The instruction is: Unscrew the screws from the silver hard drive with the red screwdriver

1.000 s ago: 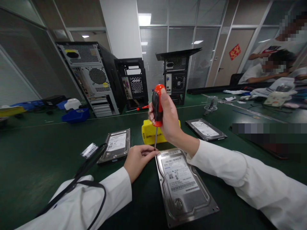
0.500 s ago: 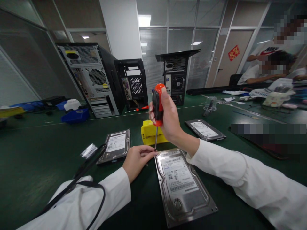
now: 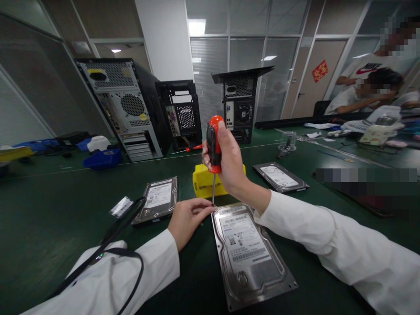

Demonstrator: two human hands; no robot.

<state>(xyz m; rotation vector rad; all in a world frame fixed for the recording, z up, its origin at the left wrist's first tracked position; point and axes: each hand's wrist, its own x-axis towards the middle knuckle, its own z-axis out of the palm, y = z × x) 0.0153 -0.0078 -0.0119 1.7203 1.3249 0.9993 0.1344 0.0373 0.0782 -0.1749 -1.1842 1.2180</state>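
A silver hard drive [image 3: 249, 253] lies label up on the green table in front of me. My right hand [image 3: 229, 162] is wrapped round the red and black handle of a screwdriver [image 3: 213, 146], held upright with its tip at the drive's far left corner. My left hand [image 3: 187, 216] rests on the table beside that corner, fingers pinched together at the tip of the shaft; what they hold is too small to see.
Two more hard drives [image 3: 158, 199] [image 3: 280, 176] lie left and right, a yellow box [image 3: 205, 183] behind the screwdriver. Computer towers [image 3: 131, 109] [image 3: 241, 103] stand at the back, a blue tray [image 3: 103, 158] at left. A black cable [image 3: 121, 223] crosses my left sleeve. Other people sit at far right.
Almost nothing differs: the right hand with the screwdriver has shifted very slightly, and the left hand stays at the drive's corner.
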